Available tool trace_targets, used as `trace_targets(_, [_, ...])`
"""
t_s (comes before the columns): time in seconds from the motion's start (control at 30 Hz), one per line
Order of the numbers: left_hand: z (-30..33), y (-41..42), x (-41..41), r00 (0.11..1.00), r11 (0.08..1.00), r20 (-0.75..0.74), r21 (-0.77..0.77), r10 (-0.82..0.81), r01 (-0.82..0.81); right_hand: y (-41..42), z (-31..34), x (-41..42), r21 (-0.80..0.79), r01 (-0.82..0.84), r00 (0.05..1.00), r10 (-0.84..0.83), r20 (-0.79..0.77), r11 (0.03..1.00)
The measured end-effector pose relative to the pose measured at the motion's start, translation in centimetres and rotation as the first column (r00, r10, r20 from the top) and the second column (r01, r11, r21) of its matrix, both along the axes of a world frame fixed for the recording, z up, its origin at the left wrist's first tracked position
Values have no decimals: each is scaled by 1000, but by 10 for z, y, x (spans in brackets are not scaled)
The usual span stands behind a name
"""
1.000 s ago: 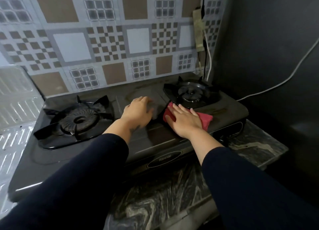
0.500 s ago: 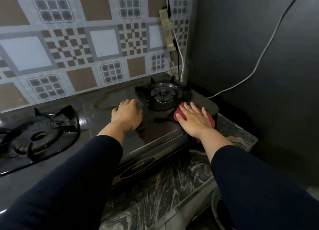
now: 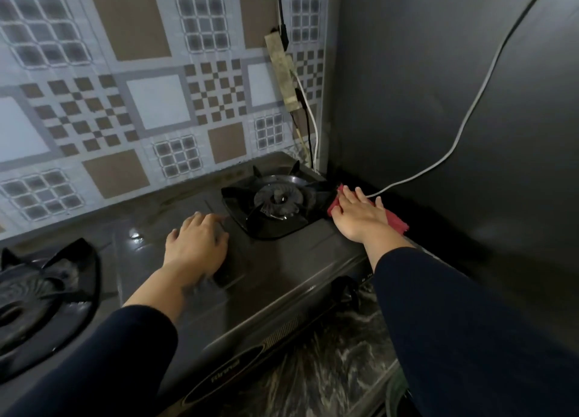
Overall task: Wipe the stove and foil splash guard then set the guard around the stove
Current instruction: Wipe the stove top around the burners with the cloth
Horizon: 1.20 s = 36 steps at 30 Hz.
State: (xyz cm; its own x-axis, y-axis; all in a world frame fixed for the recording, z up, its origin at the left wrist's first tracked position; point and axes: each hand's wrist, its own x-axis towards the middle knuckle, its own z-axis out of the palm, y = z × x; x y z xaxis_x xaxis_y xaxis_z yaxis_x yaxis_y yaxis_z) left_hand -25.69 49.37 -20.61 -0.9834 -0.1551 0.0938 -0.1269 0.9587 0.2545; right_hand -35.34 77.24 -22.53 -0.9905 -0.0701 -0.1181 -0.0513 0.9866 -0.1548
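A black two-burner gas stove (image 3: 275, 278) sits on a marbled counter. My right hand (image 3: 357, 216) lies flat on a red cloth (image 3: 396, 222), pressing it onto the stove's right edge, just right of the right burner (image 3: 275, 202). My left hand (image 3: 195, 247) rests palm down on the wet, glossy middle of the stove top, fingers loosely curled and holding nothing. The left burner (image 3: 37, 304) shows at the left edge. The foil splash guard is out of view.
A patterned tile wall (image 3: 150, 103) runs behind the stove. A dark wall (image 3: 438, 103) stands close on the right, with a white cable (image 3: 463, 128) across it. A power strip (image 3: 282, 72) with cords hangs in the corner. The marbled counter (image 3: 329, 366) edge lies in front.
My right hand has slid the red cloth from in front of the right burner around to the stove's right edge. The view has swung right; the foil guard at left has left the frame.
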Motion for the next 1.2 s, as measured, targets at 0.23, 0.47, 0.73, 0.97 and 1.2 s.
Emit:
trace_targets(0.23, [3, -3, -10, 1000, 1000, -27, -26, 5, -5, 8, 3, -21, -91, 54, 997, -58, -41, 994])
trace_targets(0.47, [6, 8, 4, 999, 1000, -31, -14, -18, 17, 8, -8, 26, -35, 53, 994, -56, -95, 998])
trace_targets(0.73, [6, 13, 27, 997, 997, -32, 27, -75, 76, -39, -12, 105, -154, -37, 995, 22, -99, 987])
trace_targets(0.97, [8, -15, 44, 998, 998, -5, 25, -58, 58, -103, -4, 143, -100, -138, 990, 138, -14, 985])
trace_targets(1.2, [9, -49, 62, 998, 998, 4, 42, -57, 57, -163, 1, 152, -42, -213, 977, 214, 26, 976])
